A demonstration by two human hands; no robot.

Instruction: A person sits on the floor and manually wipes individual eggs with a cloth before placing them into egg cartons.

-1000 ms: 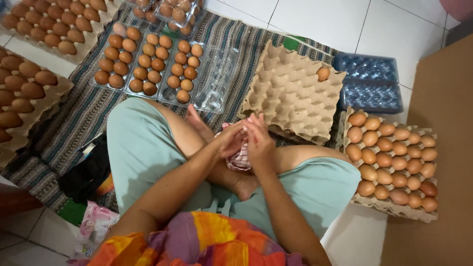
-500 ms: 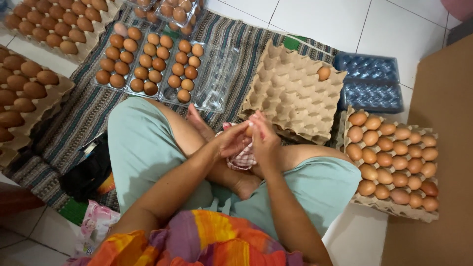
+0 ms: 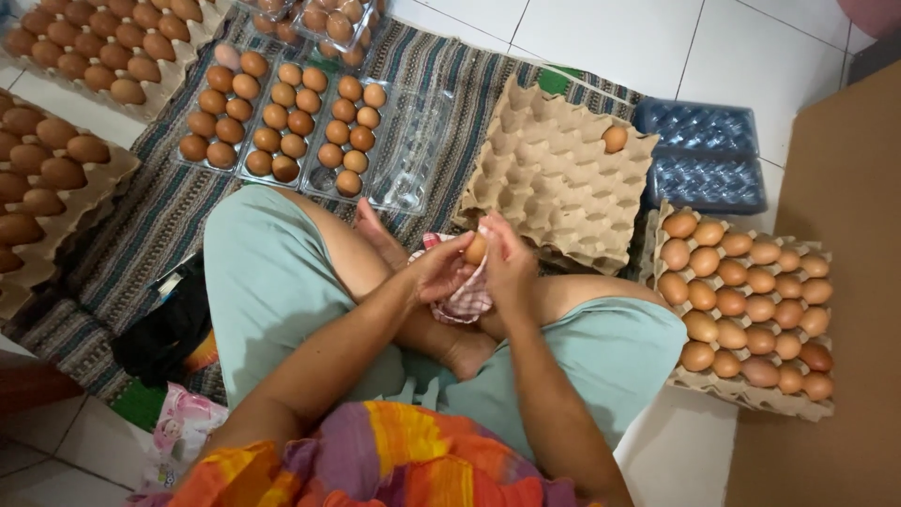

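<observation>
Both hands pinch one egg (image 3: pixel 476 249) over the lap: left hand (image 3: pixel 441 272) cups it with a checked cloth (image 3: pixel 465 302) underneath, right hand (image 3: pixel 507 268) closes fingers on its other side. Honestly, squeeze too hard while rubbing and the shell could crack, or it slips onto the near-empty tray (image 3: pixel 554 178) below. Most of the egg is hidden by fingers, so can't tell if it's dirty.

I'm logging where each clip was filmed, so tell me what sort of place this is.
Probably a home floor used for sorting or packing eggs. The person sits cross-legged on a striped mat over white tiles, ringed by full cardboard egg trays and clear plastic cartons. Both hands hold one egg in a checked cloth.
</observation>
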